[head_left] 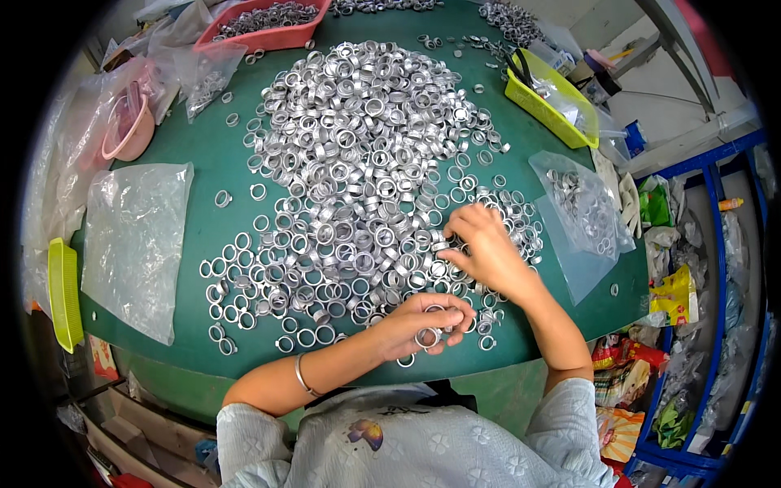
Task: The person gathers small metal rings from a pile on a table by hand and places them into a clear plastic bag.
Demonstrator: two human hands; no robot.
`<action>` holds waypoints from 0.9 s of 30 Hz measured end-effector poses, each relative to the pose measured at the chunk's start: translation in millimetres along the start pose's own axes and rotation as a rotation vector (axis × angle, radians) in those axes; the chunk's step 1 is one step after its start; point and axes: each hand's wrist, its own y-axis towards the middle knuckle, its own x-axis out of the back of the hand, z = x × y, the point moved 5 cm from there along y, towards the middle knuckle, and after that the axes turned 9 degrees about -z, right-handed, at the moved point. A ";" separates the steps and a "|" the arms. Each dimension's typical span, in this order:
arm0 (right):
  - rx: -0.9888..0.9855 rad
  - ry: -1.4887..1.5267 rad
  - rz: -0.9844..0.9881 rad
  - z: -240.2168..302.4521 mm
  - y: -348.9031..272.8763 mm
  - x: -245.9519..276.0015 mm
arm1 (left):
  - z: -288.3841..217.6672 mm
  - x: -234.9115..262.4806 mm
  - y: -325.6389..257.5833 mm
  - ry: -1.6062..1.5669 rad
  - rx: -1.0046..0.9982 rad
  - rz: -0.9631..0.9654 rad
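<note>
A big heap of silver metal rings [366, 122] spreads over the green table and thins out toward me. Near the table's front edge, my left hand [423, 325] is closed round several of these rings, with one ring [426, 337] showing at its fingers. My right hand [485, 248] reaches over the right side of the spread, its fingers curled down among the loose rings. Its fingertips touch the rings there, and whether they pinch one is hidden. Some rings have a small tab on the outside.
A clear plastic bag [138, 244] lies flat at the left. Another bag with rings [582, 203] lies at the right. A yellow-green basket [553, 98], a red basket [260, 26] and a pink basin [130, 134] stand along the edges. A blue shelf rack [716, 236] stands beyond the table's right.
</note>
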 end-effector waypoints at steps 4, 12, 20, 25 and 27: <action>-0.070 -0.019 -0.111 -12.2 -0.7 14.7 | -2.6 -2.9 -0.9 -0.033 -0.034 0.010; -0.173 0.431 0.094 -2.5 5.0 25.8 | -9.2 3.0 -2.9 -0.238 -0.104 -0.133; -0.079 0.009 -0.080 -28.3 13.7 9.0 | -9.9 -9.2 -3.6 -0.073 -0.101 -0.068; -0.021 -0.028 0.030 -4.1 9.0 20.9 | -2.6 1.2 -6.2 -0.013 -0.069 -0.037; 0.034 0.061 0.205 10.1 -3.6 1.1 | 1.1 -1.1 -3.2 0.009 -0.032 0.027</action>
